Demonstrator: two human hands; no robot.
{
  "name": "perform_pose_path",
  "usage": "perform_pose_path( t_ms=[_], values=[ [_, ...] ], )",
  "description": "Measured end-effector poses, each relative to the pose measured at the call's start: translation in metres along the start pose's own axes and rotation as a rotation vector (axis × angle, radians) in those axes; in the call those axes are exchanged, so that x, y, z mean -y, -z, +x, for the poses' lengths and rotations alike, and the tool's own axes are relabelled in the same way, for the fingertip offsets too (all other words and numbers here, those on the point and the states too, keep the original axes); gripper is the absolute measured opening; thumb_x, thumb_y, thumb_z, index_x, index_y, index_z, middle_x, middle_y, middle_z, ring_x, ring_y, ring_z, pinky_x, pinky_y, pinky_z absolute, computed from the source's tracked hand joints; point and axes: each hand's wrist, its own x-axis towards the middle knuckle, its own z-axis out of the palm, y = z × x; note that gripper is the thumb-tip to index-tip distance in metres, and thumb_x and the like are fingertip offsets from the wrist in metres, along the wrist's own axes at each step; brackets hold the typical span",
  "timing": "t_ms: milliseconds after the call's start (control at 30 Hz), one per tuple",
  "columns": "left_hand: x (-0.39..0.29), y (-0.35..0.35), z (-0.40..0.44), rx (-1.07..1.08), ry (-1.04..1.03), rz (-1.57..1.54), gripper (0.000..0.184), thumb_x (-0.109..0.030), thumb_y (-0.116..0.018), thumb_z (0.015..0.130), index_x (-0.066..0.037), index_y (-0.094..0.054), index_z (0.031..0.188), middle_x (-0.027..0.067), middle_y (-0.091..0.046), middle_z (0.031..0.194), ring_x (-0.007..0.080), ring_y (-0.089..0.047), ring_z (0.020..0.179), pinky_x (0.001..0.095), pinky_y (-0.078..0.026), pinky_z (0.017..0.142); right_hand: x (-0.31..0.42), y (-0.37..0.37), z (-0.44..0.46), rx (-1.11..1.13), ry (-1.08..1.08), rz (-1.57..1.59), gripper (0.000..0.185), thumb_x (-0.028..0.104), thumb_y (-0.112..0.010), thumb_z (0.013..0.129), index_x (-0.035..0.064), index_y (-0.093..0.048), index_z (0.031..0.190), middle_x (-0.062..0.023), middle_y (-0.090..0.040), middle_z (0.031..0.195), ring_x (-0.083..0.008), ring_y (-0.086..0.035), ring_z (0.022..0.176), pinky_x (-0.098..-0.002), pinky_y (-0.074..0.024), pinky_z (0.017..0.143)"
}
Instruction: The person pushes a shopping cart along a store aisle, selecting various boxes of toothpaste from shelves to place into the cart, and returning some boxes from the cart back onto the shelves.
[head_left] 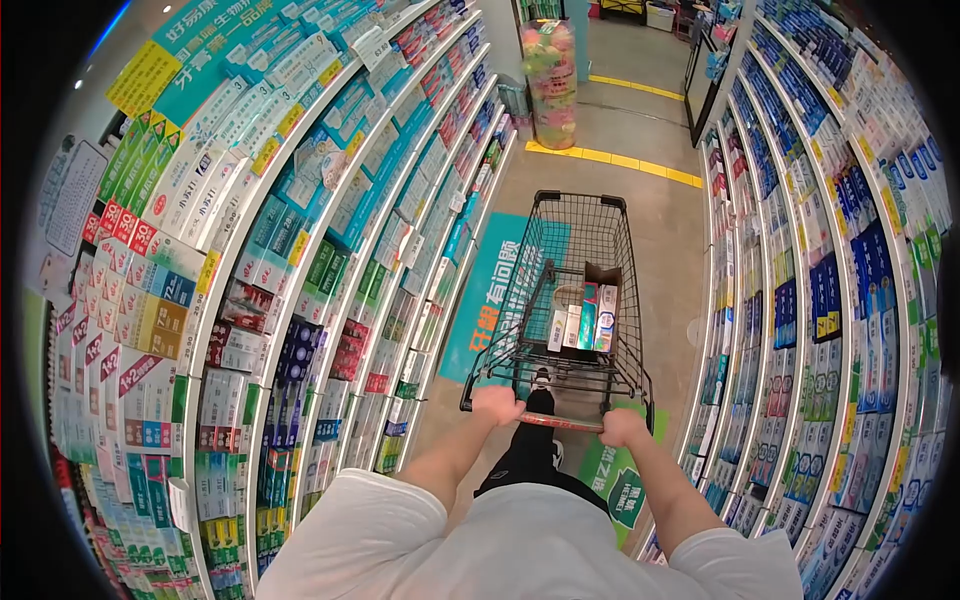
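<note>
Both my hands are wrapped round the handlebar (560, 422) of a black wire shopping cart (632, 335) in front of me. My left hand (497, 404) grips the bar near its left end, and my right hand (625, 427) grips it near the right end. Inside the cart stands an open brown cardboard box (603, 274). Several small toothpaste-like cartons (587, 318), white, teal and dark, sit at the box. Their exact kind is too small to read. One of my feet shows beneath the handlebar.
A tall shelf (330, 250) of boxed toothpaste lines the left side, and another shelf (820, 300) lines the right. Yellow floor strips (615, 160) cross the aisle ahead. A column of colourful wrapped goods (551, 85) stands at the left shelf's far end. A teal floor sticker (500, 300) lies left of the cart.
</note>
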Motion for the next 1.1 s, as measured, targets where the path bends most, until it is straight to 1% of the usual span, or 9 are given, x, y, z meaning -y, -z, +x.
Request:
perform_pose_path(
  t_ms=[133, 200, 433, 500, 600, 700, 933, 1000, 1100],
  values=[
    [0.008, 0.025, 0.023, -0.024, 0.003, -0.012, 0.051, -0.049, -0.059, 0.093, -0.003, -0.082, 0.093, 0.0211, -0.079, 0.099, 0.0380, -0.075, 0.100, 0.0514, -0.058, 0.090, -0.001, 0.024, 0.026, 0.022, -0.009, -0.015, 0.037, 0.035, -0.070, 0.080, 0.0056, -0.084, 0.097, -0.0235, -0.079, 0.103, -0.0416, -0.077, 0.097, -0.0504, -0.0627, 0.090],
    [0.012, 0.037, 0.030, -0.040, 0.000, -0.029, 0.051, -0.049, -0.059, 0.092, -0.003, -0.081, 0.092, 0.0213, -0.079, 0.099, 0.0384, -0.075, 0.099, 0.0515, -0.058, 0.090, -0.001, 0.034, 0.040, 0.074, -0.030, -0.029, 0.040, 0.036, -0.072, 0.083, 0.0053, -0.083, 0.105, -0.0212, -0.080, 0.108, -0.0386, -0.077, 0.105, -0.0490, -0.0619, 0.094],
    [0.035, 0.072, 0.094, -0.070, 0.007, -0.037, 0.051, -0.049, -0.059, 0.092, -0.003, -0.081, 0.089, 0.0208, -0.079, 0.097, 0.0386, -0.076, 0.098, 0.0518, -0.059, 0.088, -0.001, 0.093, 0.092, 0.109, -0.041, -0.055, 0.040, 0.037, -0.071, 0.085, 0.0042, -0.083, 0.105, -0.0214, -0.080, 0.109, -0.0390, -0.076, 0.105, -0.0500, -0.0614, 0.093],
    [0.043, 0.086, 0.111, -0.114, -0.029, -0.051, 0.053, -0.050, -0.058, 0.091, -0.002, -0.080, 0.085, 0.0227, -0.077, 0.090, 0.0412, -0.076, 0.091, 0.0529, -0.059, 0.084, 0.000, 0.108, 0.107, 0.101, -0.053, -0.033, 0.041, 0.038, -0.070, 0.086, 0.0036, -0.083, 0.106, -0.0212, -0.080, 0.109, -0.0388, -0.076, 0.105, -0.0500, -0.0612, 0.093],
    [0.050, 0.116, 0.136, -0.084, -0.023, -0.034, 0.050, -0.048, -0.060, 0.093, -0.003, -0.081, 0.089, 0.0209, -0.079, 0.096, 0.0378, -0.076, 0.098, 0.0512, -0.059, 0.088, -0.002, 0.132, 0.132, 0.095, -0.050, -0.047, 0.042, 0.038, -0.069, 0.087, 0.0037, -0.083, 0.107, -0.0211, -0.080, 0.110, -0.0387, -0.076, 0.106, -0.0495, -0.0612, 0.094],
    [0.057, 0.140, 0.162, -0.070, -0.001, -0.047, 0.049, -0.048, -0.061, 0.092, -0.004, -0.081, 0.089, 0.0205, -0.079, 0.098, 0.0370, -0.076, 0.100, 0.0504, -0.060, 0.089, 0.001, 0.161, 0.151, 0.078, -0.058, -0.073, 0.042, 0.039, -0.069, 0.087, 0.0042, -0.083, 0.107, -0.0212, -0.080, 0.111, -0.0387, -0.076, 0.107, -0.0492, -0.0612, 0.095],
    [0.071, 0.194, 0.218, -0.102, -0.027, -0.065, 0.047, -0.047, -0.064, 0.090, -0.004, -0.081, 0.087, 0.0190, -0.079, 0.100, 0.0356, -0.076, 0.100, 0.0499, -0.060, 0.090, -0.004, 0.214, 0.197, 0.037, -0.073, -0.039, 0.041, 0.037, -0.069, 0.087, 0.0042, -0.083, 0.106, -0.0216, -0.080, 0.109, -0.0396, -0.076, 0.107, -0.0500, -0.0612, 0.096],
    [0.069, 0.210, 0.230, -0.137, 0.016, -0.092, 0.047, -0.047, -0.063, 0.091, -0.004, -0.080, 0.086, 0.0186, -0.079, 0.100, 0.0362, -0.076, 0.098, 0.0500, -0.060, 0.088, -0.015, 0.218, 0.218, -0.032, -0.069, -0.034, 0.041, 0.043, -0.069, 0.085, 0.0067, -0.083, 0.098, -0.0209, -0.080, 0.104, -0.0403, -0.076, 0.101, -0.0505, -0.0615, 0.092],
    [0.079, 0.220, 0.265, -0.148, -0.005, -0.075, 0.046, -0.046, -0.063, 0.092, -0.004, -0.081, 0.085, 0.0185, -0.079, 0.095, 0.0378, -0.076, 0.093, 0.0505, -0.061, 0.086, -0.019, 0.245, 0.239, -0.007, -0.068, -0.034, 0.039, 0.039, -0.069, 0.085, 0.0058, -0.083, 0.100, -0.0213, -0.080, 0.104, -0.0403, -0.077, 0.101, -0.0508, -0.0618, 0.092]
  ],
)
